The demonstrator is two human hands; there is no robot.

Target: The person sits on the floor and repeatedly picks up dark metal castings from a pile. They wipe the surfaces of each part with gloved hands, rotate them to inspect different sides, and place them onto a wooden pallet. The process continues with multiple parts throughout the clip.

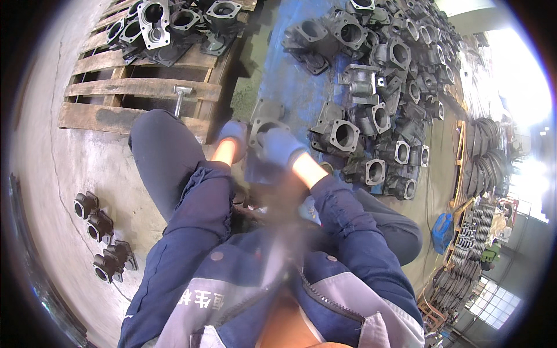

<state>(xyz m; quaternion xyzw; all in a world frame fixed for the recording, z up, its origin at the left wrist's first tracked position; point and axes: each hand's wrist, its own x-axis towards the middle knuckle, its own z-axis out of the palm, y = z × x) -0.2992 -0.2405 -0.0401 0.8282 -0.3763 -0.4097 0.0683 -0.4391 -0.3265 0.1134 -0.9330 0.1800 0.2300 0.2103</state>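
A grey metal casting [268, 109] with a round flanged opening is in front of me, above the blue sheet, smeared by motion. My left hand [234, 134], in a blue-grey glove, closes on its left edge. Across the near right part of the casting lies my right hand [282, 146], gloved alike and closed on it; its fingers are blurred. To the right of that hand, a similar casting [343, 137] with a square flange rests on the blue sheet [277, 81].
A wooden pallet [139, 88] at the far left bears several castings [155, 23] and a hammer [181, 98]. Many castings [400, 55] crowd the right side. Several small castings [96, 225] stand on the floor at left. A blue jug [442, 233] is at right.
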